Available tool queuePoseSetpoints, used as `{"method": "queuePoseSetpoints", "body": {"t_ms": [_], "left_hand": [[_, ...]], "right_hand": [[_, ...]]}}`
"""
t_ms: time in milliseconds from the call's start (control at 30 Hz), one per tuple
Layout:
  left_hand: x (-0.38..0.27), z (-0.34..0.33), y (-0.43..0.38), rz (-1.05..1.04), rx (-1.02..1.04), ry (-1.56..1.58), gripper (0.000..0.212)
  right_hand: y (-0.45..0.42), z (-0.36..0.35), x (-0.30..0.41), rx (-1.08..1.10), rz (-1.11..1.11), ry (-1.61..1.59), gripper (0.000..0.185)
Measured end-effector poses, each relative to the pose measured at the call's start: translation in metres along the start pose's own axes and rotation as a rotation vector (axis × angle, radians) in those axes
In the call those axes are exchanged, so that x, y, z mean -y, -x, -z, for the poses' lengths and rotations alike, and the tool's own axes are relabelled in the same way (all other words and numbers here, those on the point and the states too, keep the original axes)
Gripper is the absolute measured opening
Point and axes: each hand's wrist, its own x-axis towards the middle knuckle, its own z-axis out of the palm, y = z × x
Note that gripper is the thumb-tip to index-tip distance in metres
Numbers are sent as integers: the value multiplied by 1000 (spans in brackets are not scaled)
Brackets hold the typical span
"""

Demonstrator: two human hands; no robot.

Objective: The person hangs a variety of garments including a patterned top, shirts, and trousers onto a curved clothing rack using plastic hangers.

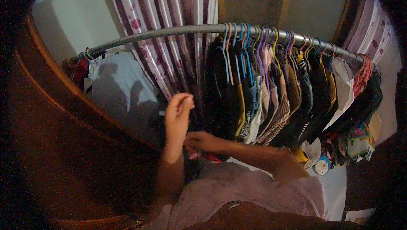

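Note:
In the head view, my left hand (180,112) is raised at the middle, fingers curled in towards the thumb. Just below it and to the right is my right hand (202,141), blurred and in shadow, near the left wrist. Whether either hand holds something small cannot be told. Beyond them, a curved metal clothes rail (178,31) crosses the view. Many garments on coloured hangers, among them a striped garment (276,125), hang close together along its right half. A light blue-grey garment (124,77) hangs at its left end, with the hands' shadows on it.
A purple and white flowered curtain (159,55) hangs behind the rail. A dark wooden panel (79,153) fills the left side. At the lower right are piled cloths (353,142) and a round blue and white item with a face (321,165).

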Motion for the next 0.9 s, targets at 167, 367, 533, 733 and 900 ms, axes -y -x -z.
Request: {"method": "queuePoseSetpoints", "body": {"t_ms": [167, 367, 533, 733, 900], "left_hand": [[40, -105, -45, -81, 136, -329, 27], [79, -126, -63, 18, 162, -314, 24], [60, -102, -78, 170, 118, -130, 14], [30, -41, -95, 131, 82, -149, 15], [5, -5, -84, 149, 27, -116, 20]], "right_hand": [[138, 69, -11, -243, 20, -188, 20], [241, 56, -67, -708, -2, -375, 19], [282, 44, -94, -908, -1, -512, 16], [288, 45, -87, -1039, -26, -469, 13], [275, 55, -99, -921, 38, -467, 19]]}}
